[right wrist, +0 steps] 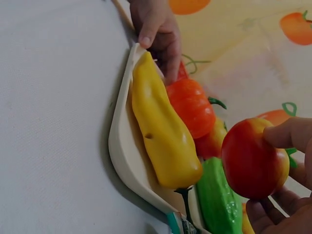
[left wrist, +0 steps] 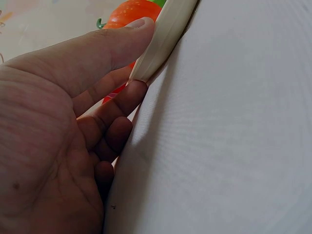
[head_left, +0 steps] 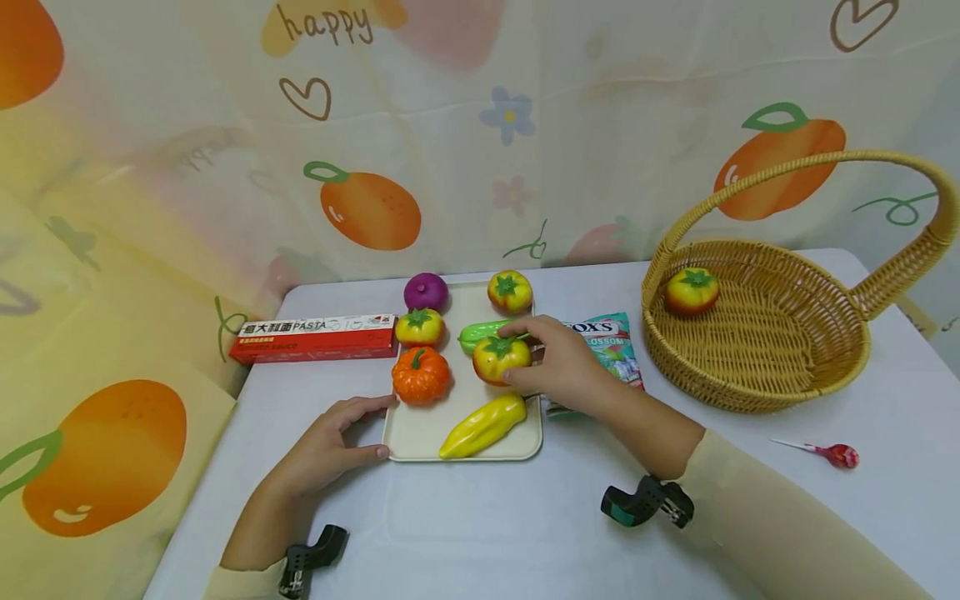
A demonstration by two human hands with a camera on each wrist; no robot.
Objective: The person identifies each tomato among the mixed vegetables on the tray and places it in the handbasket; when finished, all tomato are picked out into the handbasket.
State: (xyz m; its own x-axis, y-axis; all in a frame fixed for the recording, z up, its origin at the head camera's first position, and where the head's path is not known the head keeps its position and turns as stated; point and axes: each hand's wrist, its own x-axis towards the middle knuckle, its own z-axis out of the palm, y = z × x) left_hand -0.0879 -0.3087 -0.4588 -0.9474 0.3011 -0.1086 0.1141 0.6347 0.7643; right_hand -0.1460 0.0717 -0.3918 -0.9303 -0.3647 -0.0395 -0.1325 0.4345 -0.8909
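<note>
My right hand (head_left: pixel 551 358) grips a yellow-and-red toy persimmon (head_left: pixel 498 360) with a green leafy top, thumb and fingers at its sides. It is over the right part of a cream tray (head_left: pixel 480 446). At the tray's front left corner, the thumb and fingers of my left hand (head_left: pixel 330 442) touch the rim. The tray bears a long yellow pepper (right wrist: pixel 161 126), an orange pumpkin (head_left: pixel 422 377), a green cucumber-like vegetable (right wrist: pixel 217 195), a purple onion (head_left: pixel 426 292) and two more persimmons, one (head_left: pixel 420 327) at the left and one (head_left: pixel 510 292) at the back right.
A tall-handled wicker basket (head_left: pixel 757 392) stands at the right with one persimmon (head_left: pixel 692 292) inside. The red pasta box (head_left: pixel 315 340) lies left of the tray. A green candy bag (head_left: pixel 618 346) is partly behind my right forearm. One red lollipop (head_left: pixel 836 455) lies before the basket.
</note>
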